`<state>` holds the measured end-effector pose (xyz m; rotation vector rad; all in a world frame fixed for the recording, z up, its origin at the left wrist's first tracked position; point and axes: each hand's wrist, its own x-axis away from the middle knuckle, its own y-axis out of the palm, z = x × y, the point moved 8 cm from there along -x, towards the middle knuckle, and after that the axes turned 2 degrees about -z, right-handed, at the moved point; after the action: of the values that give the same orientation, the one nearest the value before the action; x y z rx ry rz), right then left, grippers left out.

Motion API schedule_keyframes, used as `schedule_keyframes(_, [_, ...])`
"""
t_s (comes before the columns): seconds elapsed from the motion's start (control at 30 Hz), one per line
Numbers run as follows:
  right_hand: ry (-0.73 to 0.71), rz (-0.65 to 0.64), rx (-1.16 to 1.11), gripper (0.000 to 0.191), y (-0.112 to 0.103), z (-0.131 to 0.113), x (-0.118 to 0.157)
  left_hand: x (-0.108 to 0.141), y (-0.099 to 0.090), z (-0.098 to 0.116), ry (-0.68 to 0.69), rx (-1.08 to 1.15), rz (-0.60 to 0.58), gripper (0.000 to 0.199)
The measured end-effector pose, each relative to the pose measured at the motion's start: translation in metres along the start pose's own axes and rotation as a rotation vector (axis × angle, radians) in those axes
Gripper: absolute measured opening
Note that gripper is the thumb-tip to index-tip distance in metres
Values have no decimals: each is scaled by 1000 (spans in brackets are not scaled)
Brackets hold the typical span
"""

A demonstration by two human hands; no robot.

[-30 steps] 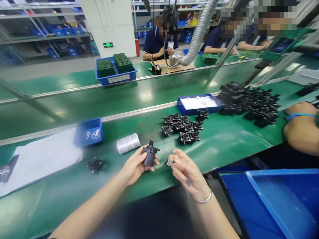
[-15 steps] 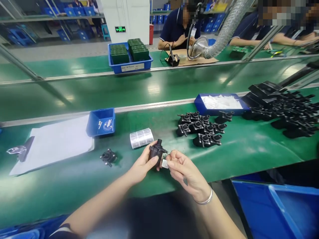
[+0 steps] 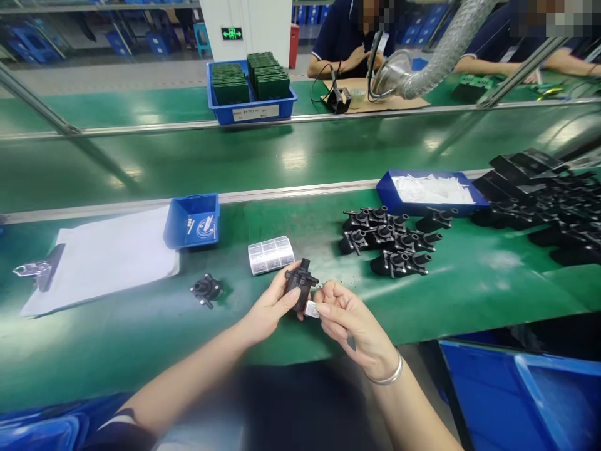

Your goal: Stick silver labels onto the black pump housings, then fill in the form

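Hands [image 3: 267, 313] [image 3: 354, 326] closer now — white label [image 3: 312, 309] just beside the black part [image 3: 300, 285].

L hand [image 3: 265, 313] held blk pump-like part [image 3: 300, 285] upright-ish; R hand [image 3: 354, 322] pinched small wht label [image 3: 312, 309] at its side, nr label sheet [image 3: 271, 255].

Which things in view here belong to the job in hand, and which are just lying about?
Job, apparently:
Black cylindrical part with a top spout, in the left hand
Small white rectangular label, in the right hand
Curved sheet of printed white labels, probably
Grouped similar black parts, likely

Lying about, apparently:
White paper under a metal clip
Blue plastic tray of green boards
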<state>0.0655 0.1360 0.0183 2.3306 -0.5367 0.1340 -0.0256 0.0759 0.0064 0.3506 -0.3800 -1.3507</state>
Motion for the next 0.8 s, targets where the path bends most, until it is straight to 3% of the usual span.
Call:
schedule_keyframes(0.53, [-4,-11,-9,33,3,-4,4,2,6,-5,-112,247,-41,45])
schedule_keyframes(0.8, [-30,62,11,36,-5,-1,0,1,2,-11,-139,208,32,45])
